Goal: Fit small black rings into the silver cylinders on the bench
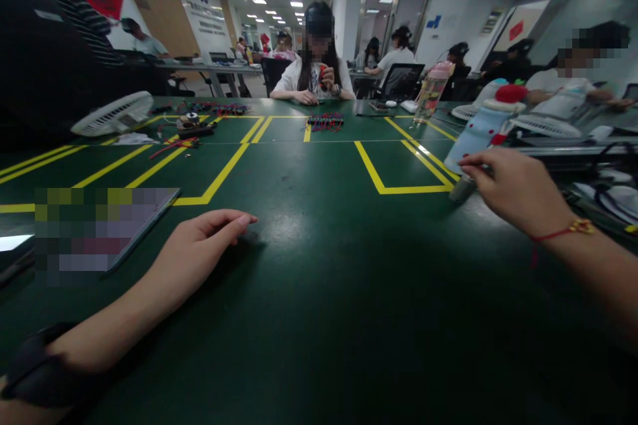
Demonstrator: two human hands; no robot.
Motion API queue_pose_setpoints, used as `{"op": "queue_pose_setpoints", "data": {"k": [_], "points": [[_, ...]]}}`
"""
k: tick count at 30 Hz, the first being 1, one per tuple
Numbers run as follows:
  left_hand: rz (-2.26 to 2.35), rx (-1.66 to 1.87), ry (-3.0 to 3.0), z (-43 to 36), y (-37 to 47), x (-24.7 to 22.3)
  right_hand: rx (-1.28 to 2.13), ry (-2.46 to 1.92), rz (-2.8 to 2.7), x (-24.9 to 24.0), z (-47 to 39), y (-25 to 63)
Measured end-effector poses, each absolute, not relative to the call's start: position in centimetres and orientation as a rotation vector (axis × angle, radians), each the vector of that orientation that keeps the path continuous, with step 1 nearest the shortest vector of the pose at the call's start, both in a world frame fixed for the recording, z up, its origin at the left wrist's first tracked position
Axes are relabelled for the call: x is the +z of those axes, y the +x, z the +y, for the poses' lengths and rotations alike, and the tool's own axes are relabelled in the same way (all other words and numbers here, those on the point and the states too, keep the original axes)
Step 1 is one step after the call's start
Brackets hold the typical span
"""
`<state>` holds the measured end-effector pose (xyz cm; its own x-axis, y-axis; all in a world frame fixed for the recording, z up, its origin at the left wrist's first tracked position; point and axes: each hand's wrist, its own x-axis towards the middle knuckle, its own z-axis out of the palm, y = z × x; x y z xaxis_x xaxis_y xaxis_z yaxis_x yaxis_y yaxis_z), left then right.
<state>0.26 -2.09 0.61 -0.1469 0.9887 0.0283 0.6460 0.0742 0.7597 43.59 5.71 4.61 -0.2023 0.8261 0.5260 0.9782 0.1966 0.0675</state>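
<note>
My left hand (212, 239) is low over the green table (319, 292), left of the middle. Its thumb and index finger are pressed together; anything between them is too small to make out. My right hand (513, 186) is at the right with thumb and index fingertip pinched together. Just below those fingertips is a small grey cylinder (462, 189), partly covered by the hand; whether the fingers grip it I cannot tell. Behind it stands a light blue bottle (476, 136) with a red and white top.
Yellow tape (413, 190) marks out boxes on the table. A tablet-like slab (144, 229) lies left. Several wired parts (325, 122) lie in front of a person (319, 66) seated opposite. A pink-lidded bottle (432, 96) and white fans (114, 113) stand farther off.
</note>
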Motion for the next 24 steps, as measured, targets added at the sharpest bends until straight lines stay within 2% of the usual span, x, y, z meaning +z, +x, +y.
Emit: {"op": "queue_pose_setpoints", "data": {"k": [5, 16, 24], "points": [[1.852, 0.843, 1.622, -2.1, 0.3, 0.7, -0.526, -1.878, -2.207, 4.5, 7.0, 47.3], [1.854, 0.817, 1.585, -2.4, 0.8, 1.5, -0.490, -1.921, -2.151, 4.4, 6.8, 46.4], [1.853, 0.815, 1.567, -1.7, -0.2, -0.1, -0.324, -2.022, -1.901, 3.6, 7.8, 47.7]]}}
